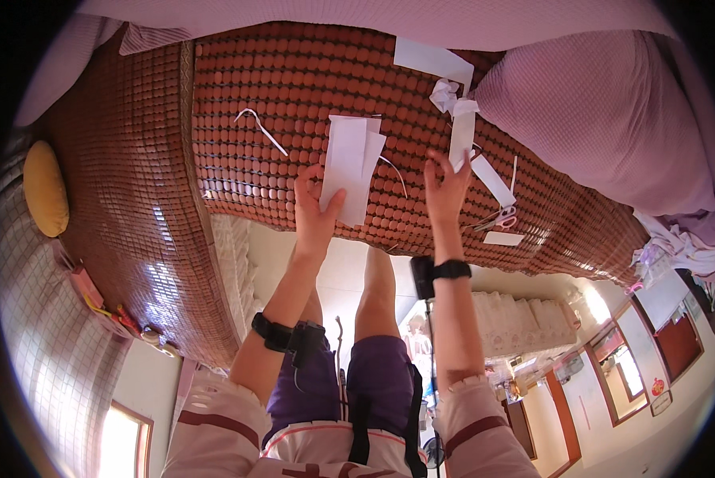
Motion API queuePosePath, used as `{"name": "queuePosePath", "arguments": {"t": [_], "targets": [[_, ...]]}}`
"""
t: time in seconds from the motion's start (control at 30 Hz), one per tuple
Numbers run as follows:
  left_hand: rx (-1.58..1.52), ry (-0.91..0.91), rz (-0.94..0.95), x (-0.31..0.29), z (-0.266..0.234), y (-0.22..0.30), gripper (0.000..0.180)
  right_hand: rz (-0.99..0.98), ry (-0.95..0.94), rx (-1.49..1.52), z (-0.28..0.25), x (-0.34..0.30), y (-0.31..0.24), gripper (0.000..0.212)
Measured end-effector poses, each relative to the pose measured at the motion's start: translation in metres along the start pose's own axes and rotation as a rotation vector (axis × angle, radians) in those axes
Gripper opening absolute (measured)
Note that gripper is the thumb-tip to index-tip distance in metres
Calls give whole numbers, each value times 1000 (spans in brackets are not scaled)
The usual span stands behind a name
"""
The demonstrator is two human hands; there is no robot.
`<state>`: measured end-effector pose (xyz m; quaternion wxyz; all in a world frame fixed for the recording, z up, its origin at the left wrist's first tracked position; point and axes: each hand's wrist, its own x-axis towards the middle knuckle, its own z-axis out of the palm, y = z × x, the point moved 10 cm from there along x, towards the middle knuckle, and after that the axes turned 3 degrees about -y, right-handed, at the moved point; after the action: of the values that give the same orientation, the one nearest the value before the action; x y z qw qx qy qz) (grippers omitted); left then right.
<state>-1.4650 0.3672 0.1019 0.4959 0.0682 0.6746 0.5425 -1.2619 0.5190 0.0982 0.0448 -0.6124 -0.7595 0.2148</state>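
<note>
Far L of the scissors [506,216], a yellow cushion [45,189] is seen. Closer in, but still well L of them, a thin hooked strip [263,129] is laid on the brown beaded mat [238,72]. Next, L of & a bit above the scissors, over the mat, the paper [345,151] is held by the L hand [316,215]; grip narrow, lower L edge pinched btwn thumb & fingers. It's plain white w/ a faint lilac tint, tall, straight-edged, approx. flat; behind the front pc, another layer is fanned out to the R, its top corner slanted. Btwn paper & scissors, a curved sliver [396,173] is left lying. Above & L of the scissors, a bent sheet [431,60] & a crumpled wad [445,95] are seen. Just L of the scissors, the R hand [447,191] is held w/ fingers curled, partly apart, by a white slip [463,131]; whether it's gripped can't be told. Just above the scissors, a flat strip [493,179] is laid; just below, a small card [503,238].
</note>
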Motion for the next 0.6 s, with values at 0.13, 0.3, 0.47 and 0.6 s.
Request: {"name": "queuePosePath", "arguments": {"t": [0.13, 0.3, 0.47, 0.6], "targets": [[17, -19, -83, -3, 3, -8, 48, 10, -290, -149, 38, 11, 38, 47], [-14, -5, -85, -5, 5, -10, 45, -54, -248, -355, 31, 7, 42, 56], [104, -29, -195, -6, 5, -21, 31, -165, -26, -140, -25, 4, 16, 38], [-84, -82, -305, -10, 19, -35, 26, 7, 139, 363, -75, -11, 19, 29]]}}
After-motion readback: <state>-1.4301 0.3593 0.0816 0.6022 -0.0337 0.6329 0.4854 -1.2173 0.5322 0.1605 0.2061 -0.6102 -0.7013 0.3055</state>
